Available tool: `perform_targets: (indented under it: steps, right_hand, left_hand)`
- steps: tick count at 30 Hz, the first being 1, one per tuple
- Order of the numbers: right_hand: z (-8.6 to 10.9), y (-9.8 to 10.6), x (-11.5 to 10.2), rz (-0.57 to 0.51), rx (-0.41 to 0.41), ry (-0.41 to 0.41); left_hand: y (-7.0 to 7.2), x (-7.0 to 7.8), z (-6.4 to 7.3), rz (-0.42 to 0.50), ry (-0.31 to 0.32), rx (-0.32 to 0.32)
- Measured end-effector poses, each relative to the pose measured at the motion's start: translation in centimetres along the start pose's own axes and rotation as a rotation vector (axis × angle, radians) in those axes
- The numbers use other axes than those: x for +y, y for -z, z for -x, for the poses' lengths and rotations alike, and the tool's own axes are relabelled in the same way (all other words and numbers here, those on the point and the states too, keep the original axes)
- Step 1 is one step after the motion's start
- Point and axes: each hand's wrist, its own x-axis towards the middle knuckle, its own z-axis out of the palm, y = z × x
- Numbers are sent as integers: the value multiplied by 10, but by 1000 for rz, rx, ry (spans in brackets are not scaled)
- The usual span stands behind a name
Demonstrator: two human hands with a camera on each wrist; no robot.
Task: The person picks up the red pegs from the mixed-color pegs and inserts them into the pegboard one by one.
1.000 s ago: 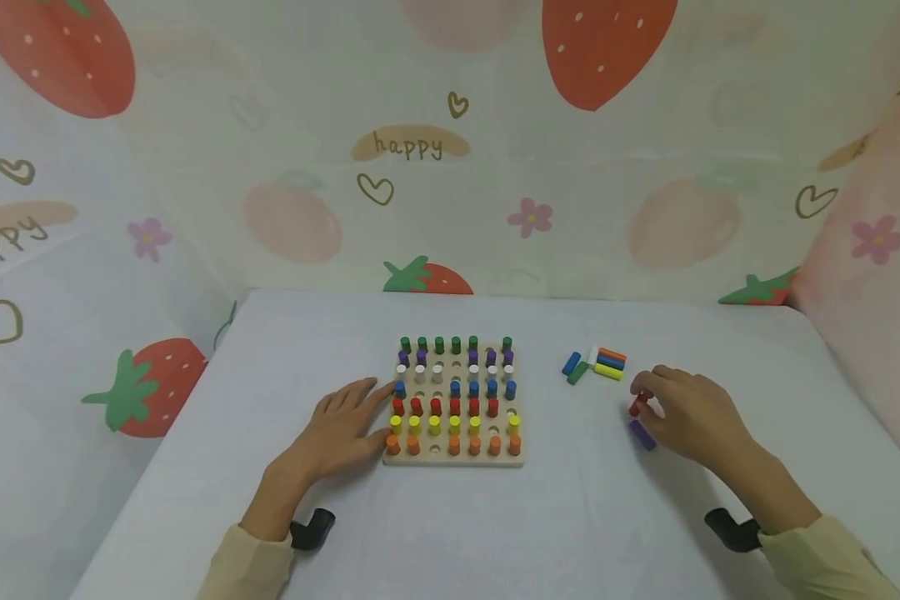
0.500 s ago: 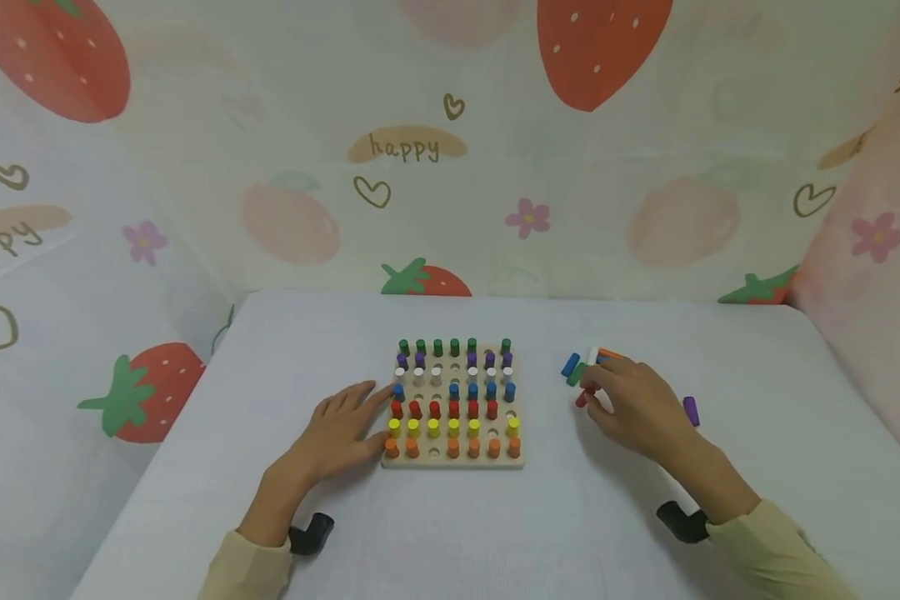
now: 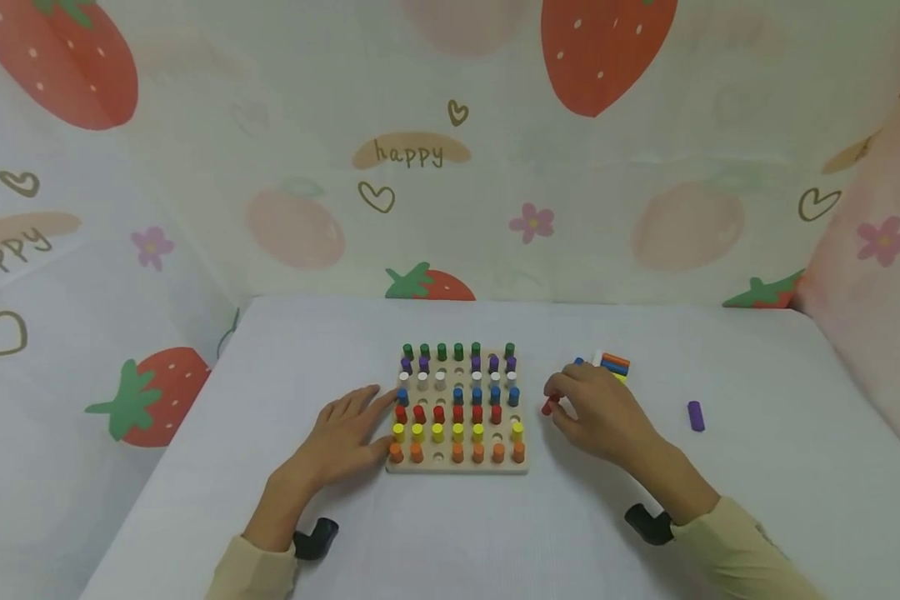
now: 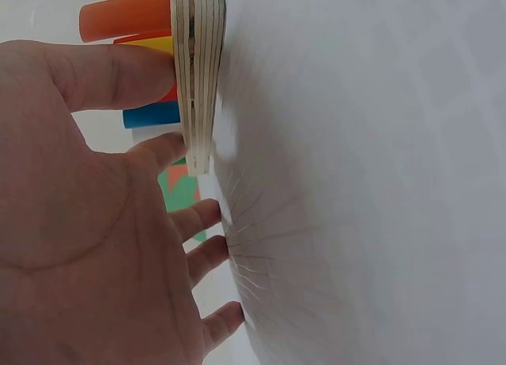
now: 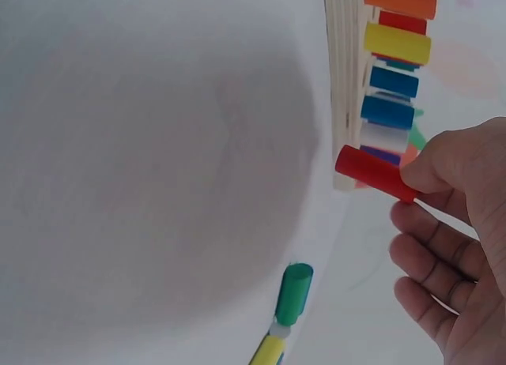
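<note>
A wooden pegboard (image 3: 457,468) stands on the table with rows of coloured pegs, from orange in front to green at the back; some holes hold no peg. My left hand (image 3: 342,437) lies at its left side, thumb and forefinger touching the edge, the other fingertips resting on the cloth in the left wrist view. Right of the board, my right hand (image 3: 600,411) pinches a red peg (image 5: 374,173) between thumb and fingers, raised above the table and apart from the board. The red row's rightmost hole is bare.
Behind my right hand lie loose pegs, among them an orange peg (image 3: 616,360), a white peg (image 3: 597,357) and a green peg (image 5: 294,293), partly hidden in the head view. A purple peg (image 3: 696,416) lies alone farther right on the white cloth.
My right hand has picked up the red peg and carried it left toward the board. The purple peg has shifted to the right. My left hand stays at the board's edge.
</note>
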Motion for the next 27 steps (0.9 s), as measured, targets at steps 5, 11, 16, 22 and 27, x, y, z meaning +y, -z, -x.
perform_targets:
  steps: [5,11,16,22,27]
  right_hand:
    - [-2,-1,-7,-2,1,13]
    - [-6,0,-14,-12,-1,34]
    - [-9,-4,-21,-24,-8,35]
    - [-12,-5,-27,-26,-11,51]
    - [-13,-5,-31,-27,-18,60]
  left_hand:
    - [-1,-1,1,6,-1,3]
    - [-1,-1,0,-5,0,0]
    - [0,0,1,-7,0,-4]
    - [-1,-1,1,-8,5,-1]
    - [-1,-1,0,-12,9,-2]
